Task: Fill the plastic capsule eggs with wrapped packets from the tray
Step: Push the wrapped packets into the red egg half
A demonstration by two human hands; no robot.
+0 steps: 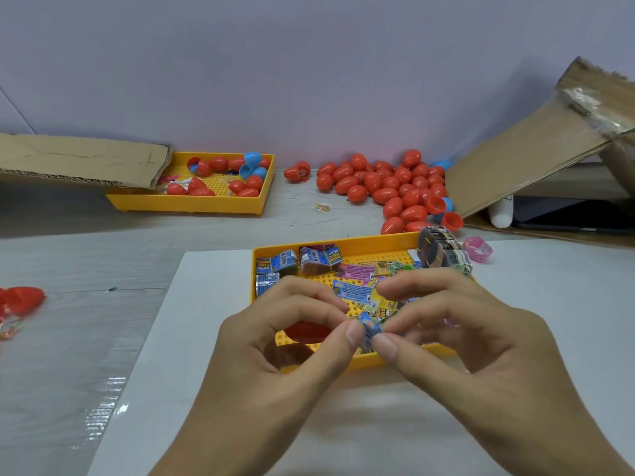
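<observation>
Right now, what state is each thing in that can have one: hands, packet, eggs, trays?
Left hand: pinches the small packet.
Right hand: pinches the same packet.
Small packet: held between both hands above the near tray.
Near tray: holds wrapped packets and a red egg half.
Red egg half: lying in the near tray, behind the left fingers.
Egg pile: mostly closed; a few open halves at its right edge.
Far tray: partly under cardboard, holds eggs.
</observation>
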